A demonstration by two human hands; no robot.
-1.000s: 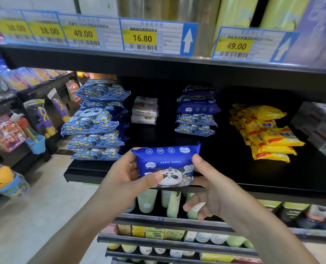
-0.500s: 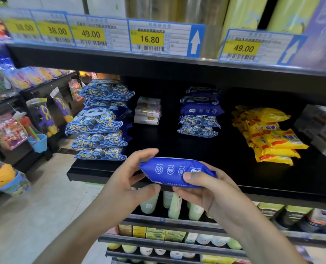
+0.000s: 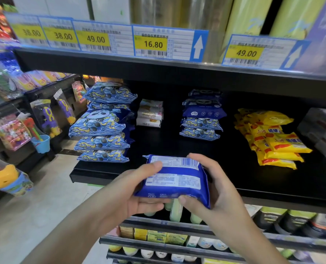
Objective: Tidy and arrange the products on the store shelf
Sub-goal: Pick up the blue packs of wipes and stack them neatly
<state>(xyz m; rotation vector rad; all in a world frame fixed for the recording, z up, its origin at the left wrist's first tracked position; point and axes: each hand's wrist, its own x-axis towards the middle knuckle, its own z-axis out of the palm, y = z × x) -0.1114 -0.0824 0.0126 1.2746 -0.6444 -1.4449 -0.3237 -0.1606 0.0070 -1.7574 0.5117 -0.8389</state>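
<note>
Blue wipes pack [image 3: 174, 180] sits barcode-up in my hands, left hand [image 3: 131, 189] and right hand [image 3: 215, 189] each gripping an end, just in front of the shelf [image 3: 272, 180] edge. I would flip it label-up, then lay it squarely on the small blue stack [image 3: 202, 116] behind.

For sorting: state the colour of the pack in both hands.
Deep blue with white printed panels, head view: pack.

Bare shelf [image 3: 234, 168] between blue stack [image 3: 103, 134] and yellow packs [image 3: 276, 141].
</note>
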